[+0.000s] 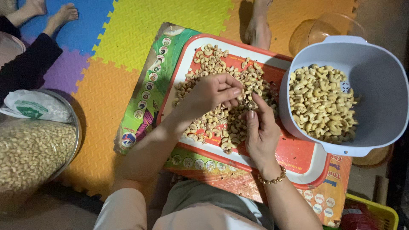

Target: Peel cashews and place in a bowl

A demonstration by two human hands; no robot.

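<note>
Cashews [221, 123] on our red tray [298, 155]: left hand [211, 93] pinches one, right hand [260, 132] hovers, fingers loosely open.

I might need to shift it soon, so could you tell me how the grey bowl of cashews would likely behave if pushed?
The grey bowl looks like thin plastic, so probably light. The cashews fill only its bottom, likely steadying it. It overlaps the red tray's rim, so it might rock.

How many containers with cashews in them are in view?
3. A red tray under both hands, with a loose pile; a grey plastic bowl at the right, partly filled; a metal basin at the left edge, partly cut off. Others may be out of frame.
</note>
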